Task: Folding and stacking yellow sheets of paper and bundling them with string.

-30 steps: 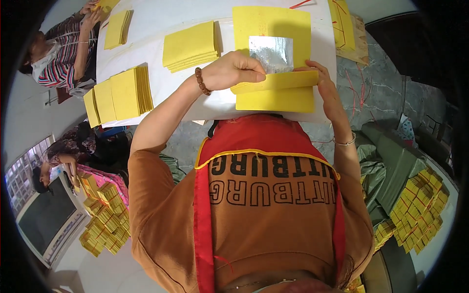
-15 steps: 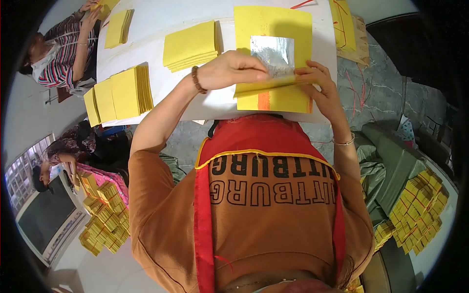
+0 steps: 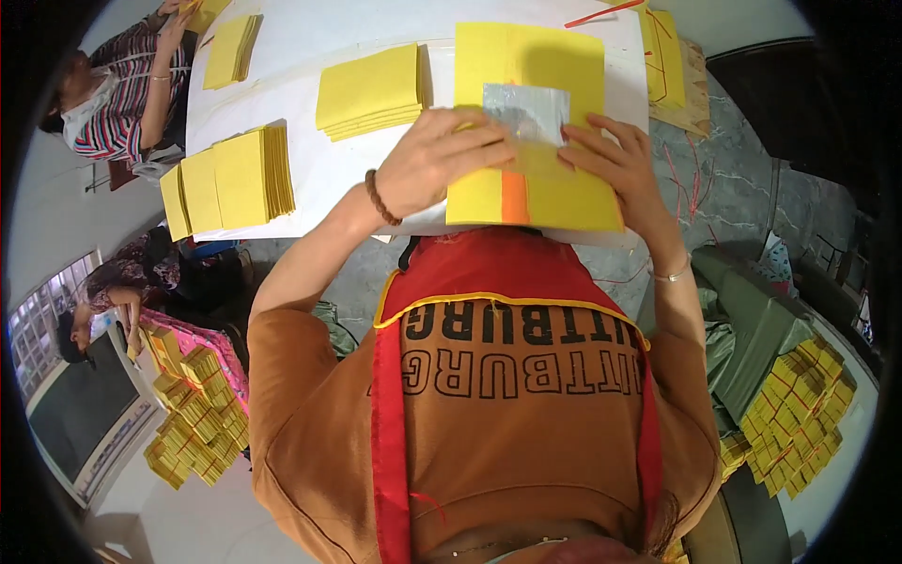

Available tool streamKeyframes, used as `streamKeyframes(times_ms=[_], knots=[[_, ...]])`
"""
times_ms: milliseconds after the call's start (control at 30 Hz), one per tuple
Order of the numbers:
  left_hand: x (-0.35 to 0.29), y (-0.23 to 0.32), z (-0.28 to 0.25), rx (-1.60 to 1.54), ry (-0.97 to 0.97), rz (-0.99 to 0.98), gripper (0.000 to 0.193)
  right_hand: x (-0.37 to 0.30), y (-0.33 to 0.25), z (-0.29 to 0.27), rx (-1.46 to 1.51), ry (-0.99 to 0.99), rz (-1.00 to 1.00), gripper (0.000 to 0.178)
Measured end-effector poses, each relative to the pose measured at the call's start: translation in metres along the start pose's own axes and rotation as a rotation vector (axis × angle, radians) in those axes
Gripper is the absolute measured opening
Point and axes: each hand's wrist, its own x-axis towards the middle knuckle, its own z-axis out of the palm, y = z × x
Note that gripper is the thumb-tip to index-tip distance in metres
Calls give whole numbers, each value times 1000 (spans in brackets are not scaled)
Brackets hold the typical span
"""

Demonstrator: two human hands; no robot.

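Note:
A yellow paper sheet (image 3: 568, 202) with an orange stripe down its middle lies at the table's near edge, its near part looking slightly raised. A silver foil square (image 3: 526, 111) rests on the stripe. My left hand (image 3: 449, 158) is over the sheet's left side, fingers partly bent and stretched toward the foil's lower left corner. Across from it, my right hand (image 3: 615, 164) lies on the right side with its fingers spread, tips by the foil's lower right corner. Blur hides detail between my fingertips, and the left thumb does not show.
A fanned yellow paper stack (image 3: 368, 89) sits left of the sheet, with more yellow stacks (image 3: 240, 179) beyond it. Red strips (image 3: 601, 13) lie at the far right. Another person in a striped top (image 3: 127, 85) works at the far left. Tied yellow bundles (image 3: 799, 414) stand at right.
The near flap that both hands held up in a fold has come down toward the table's near edge. My hands have shifted slightly nearer, and the right fingers have spread out.

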Motion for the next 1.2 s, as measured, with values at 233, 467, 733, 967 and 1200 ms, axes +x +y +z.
streamKeyframes(times_ms=[233, 467, 733, 967, 1200], knots=[[-17, 31, 1, -186, -20, -51, 33, -21, -28, -13, -113, -107, -78, 35], [-11, 20, -1, -485, -30, -247, 27, -15, -19, -9, 157, -155, 112, 25], [12, 2, 3, -556, -211, -900, 38, 2, -26, 9, 701, 76, 713, 24], [13, -12, 22, -658, -109, -941, 36, 12, -26, 20, 937, 362, 775, 46], [13, -14, 25, -1022, 110, -995, 36, 13, -23, 22, 768, 315, 751, 46]])
